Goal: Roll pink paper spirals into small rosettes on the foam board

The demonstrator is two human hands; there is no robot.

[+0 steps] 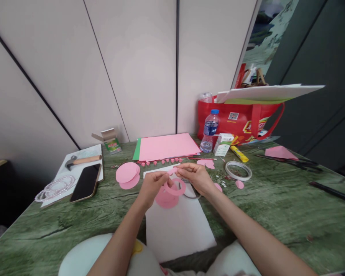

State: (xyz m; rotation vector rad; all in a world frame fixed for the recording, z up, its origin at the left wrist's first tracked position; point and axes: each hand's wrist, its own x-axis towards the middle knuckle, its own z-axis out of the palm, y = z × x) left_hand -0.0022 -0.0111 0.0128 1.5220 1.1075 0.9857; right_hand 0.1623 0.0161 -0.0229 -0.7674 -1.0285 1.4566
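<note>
Between both hands, above a white sheet [176, 230], hangs a curled pink paper strip [178, 190]. My left hand [153, 187] pinches one end of it, and my right hand [196, 177] pinches it a short way to the right. The strip's loose part curves round below the fingertips. Beneath it, pink paper circles [164, 201] rest on the white sheet, partly hidden by the strip and my left hand. A dark ring-shaped object [196, 196] shows partly under my right hand. More pink circles [127, 173] lie stacked left of the sheet.
Behind are pink paper sheets [169, 146] and a row of small pink rolls [163, 161]. At right are a tape roll [248, 174], glue stick [239, 153], water bottle [208, 134], carton [223, 145] and red bag [241, 111]. Left are a hammer [86, 160], phone [86, 183] and beads [56, 188].
</note>
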